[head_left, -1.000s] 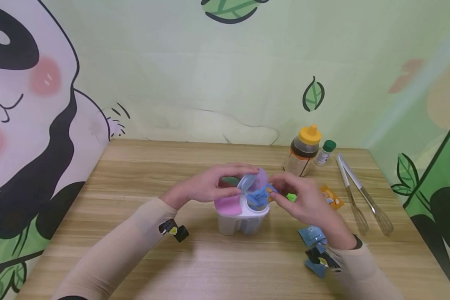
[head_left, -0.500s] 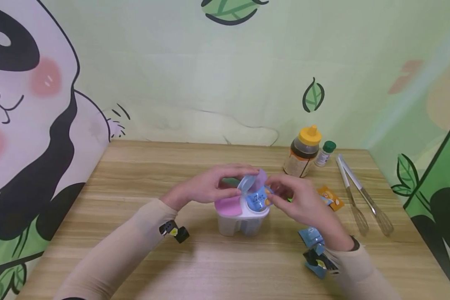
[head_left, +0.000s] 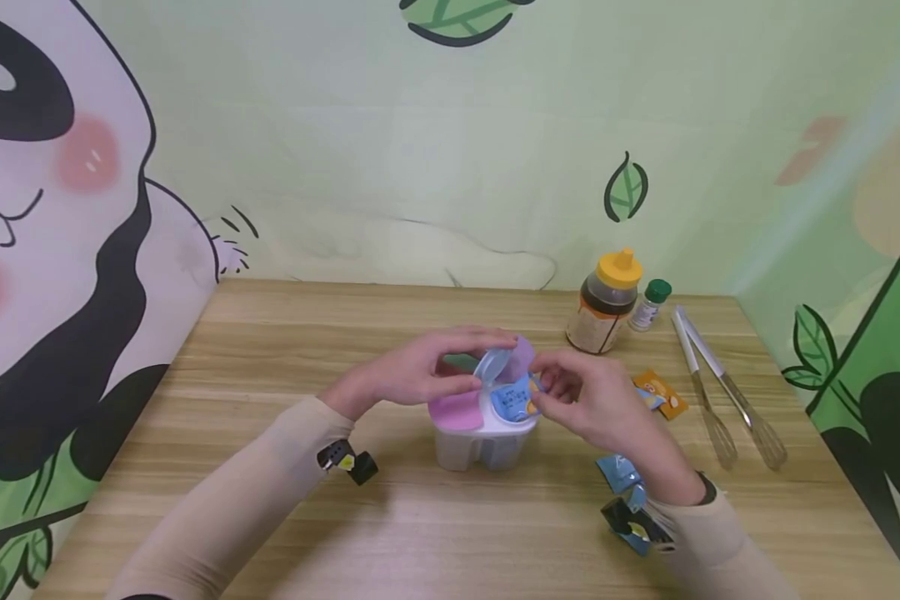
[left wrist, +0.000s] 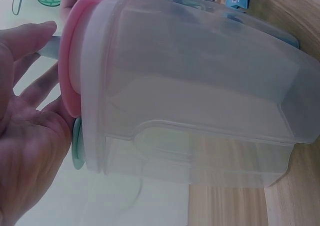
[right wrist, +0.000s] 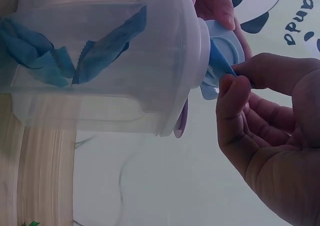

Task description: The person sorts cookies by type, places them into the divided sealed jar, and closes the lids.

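A clear plastic container (head_left: 453,450) with coloured flip lids stands mid-table. My left hand (head_left: 412,367) holds the raised blue lid (head_left: 492,365) between thumb and fingers; its fingertips also reach the purple lid (head_left: 523,354). The pink lid (head_left: 453,410) lies closed, and the green lid (left wrist: 77,145) shows at the edge in the left wrist view. At the round opening under the blue lid, my right hand (head_left: 603,400) pinches a small blue packet (head_left: 512,400) by its edge. Through the wall in the right wrist view, crumpled blue packets (right wrist: 107,50) lie inside the container.
More blue packets (head_left: 618,473) lie partly under my right wrist. Beyond that hand is an orange packet (head_left: 671,400). A yellow-capped bottle (head_left: 600,321), a green-capped small bottle (head_left: 648,308) and a silver utensil with two wire whisk ends (head_left: 735,383) stand or lie at the right.
The blue packet, first tilted and bunched over the opening, now lies flatter across it, still pinched. My right hand has shifted slightly left. My left hand has stayed on the lid.
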Demonstrator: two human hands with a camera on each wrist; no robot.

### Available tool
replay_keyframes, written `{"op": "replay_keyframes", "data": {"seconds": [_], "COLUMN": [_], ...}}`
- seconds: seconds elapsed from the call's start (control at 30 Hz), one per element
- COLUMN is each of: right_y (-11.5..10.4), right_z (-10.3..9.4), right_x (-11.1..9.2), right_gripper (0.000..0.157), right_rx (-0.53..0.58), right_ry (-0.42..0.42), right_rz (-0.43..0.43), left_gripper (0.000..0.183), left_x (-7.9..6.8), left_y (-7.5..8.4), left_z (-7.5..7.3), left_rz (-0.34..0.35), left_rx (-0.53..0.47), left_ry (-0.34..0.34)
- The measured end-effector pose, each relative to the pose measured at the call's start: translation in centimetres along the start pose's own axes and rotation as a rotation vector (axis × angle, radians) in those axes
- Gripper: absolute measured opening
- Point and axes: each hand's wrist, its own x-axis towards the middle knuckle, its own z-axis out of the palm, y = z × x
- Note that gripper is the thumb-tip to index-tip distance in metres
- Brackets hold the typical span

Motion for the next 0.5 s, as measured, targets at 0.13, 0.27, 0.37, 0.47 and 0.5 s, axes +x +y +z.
{"op": "replay_keyframes", "data": {"seconds": [0.13,0.27,0.37,0.47,0.5], "right_y": [-0.3,-0.8,-1.2,-1.5,-1.5], "right_z": [0.0,0.2,0.6,1.0,1.1], "right_x": [0.0,0.2,0.4,0.7,0.7], "right_gripper": [0.025,0.02,0.015,0.011,0.01], "right_rx": [-0.024,-0.054,-0.065,-0.073,-0.073], "right_ry": [0.001,0.004,-0.025,-0.079,-0.097], "right_rz": [0.002,0.016,0.046,0.101,0.122], "left_gripper": [0.053,0.053,0.053,0.053,0.053], "left_x": [-0.1,-0.1,-0.1,0.0,0.0], "left_y": [0.0,0.0,0.0,0.0,0.0], "left_z": [0.0,0.0,0.0,0.0,0.0], "left_rz": [0.003,0.004,0.004,0.007,0.01], "left_rx": [0.005,0.004,0.002,0.006,0.007], "left_ry": [0.0,-0.001,-0.003,-0.005,-0.007]}}
